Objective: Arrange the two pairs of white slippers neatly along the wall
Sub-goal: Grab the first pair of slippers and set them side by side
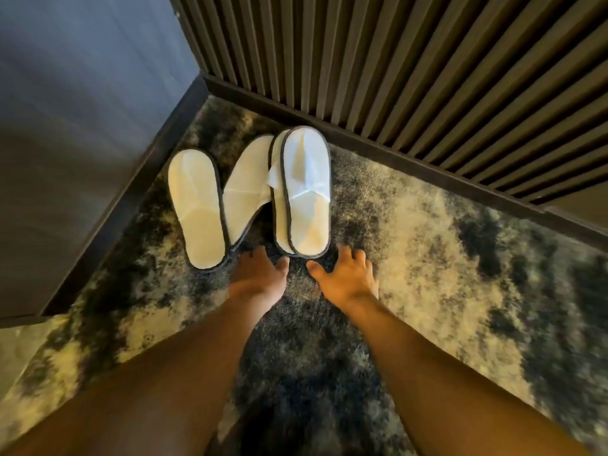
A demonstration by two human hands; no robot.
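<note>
Carpet (pixel 427 232): mottled dark and pale yellow, fills the floor from centre to 6 o'clock.
Slatted wall (pixel 394 60): dark vertical ribs, 12 to 3 o'clock.
Baseboard (pixel 394 159): dark strip under the slats.
Smooth panel (pixel 82 110): grey-blue, 9 to 11 o'clock.

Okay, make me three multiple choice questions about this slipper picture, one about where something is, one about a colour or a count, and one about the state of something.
1. Where do the slippers lie?
A. In the corner where two walls meet
B. In the middle of the carpet
C. On a shelf

2. What colour is the slippers' edge trim?
A. Red
B. Dark
C. Yellow

3. What are the hands doing?
A. Both grip slippers
B. One holds a slipper up
C. Both are open and empty

Answers: 1 A, they sit on the carpet by both skirting boards. 2 B, a dark band rims each white sole. 3 C, left hand and right hand spread their fingers just short of the slippers.
</note>
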